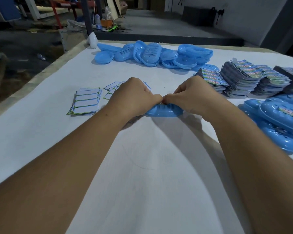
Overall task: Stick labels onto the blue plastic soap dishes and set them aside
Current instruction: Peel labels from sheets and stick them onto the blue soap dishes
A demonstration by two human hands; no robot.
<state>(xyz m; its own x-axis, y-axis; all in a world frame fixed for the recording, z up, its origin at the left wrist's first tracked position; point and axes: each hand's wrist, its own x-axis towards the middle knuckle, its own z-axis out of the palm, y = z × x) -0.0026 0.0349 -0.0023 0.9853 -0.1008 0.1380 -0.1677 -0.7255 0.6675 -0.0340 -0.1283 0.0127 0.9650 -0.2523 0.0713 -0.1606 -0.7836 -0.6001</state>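
A blue plastic soap dish (164, 112) lies on the white table (142, 166) at the middle, mostly covered by both hands. My left hand (134, 97) grips its left end with curled fingers. My right hand (193, 95) grips its right end, and the two thumbs meet above the dish's top edge. A sliver of a label shows between the thumbs; the rest is hidden. Labelled dishes (281, 120) lie piled at the right edge.
A heap of unlabelled blue dishes (152, 54) lies at the far side of the table. Stacks of colourful labels (243, 76) stand at the right. White backing sheets (86, 103) are stacked at the left. A white bottle (92, 40) stands on the far left corner.
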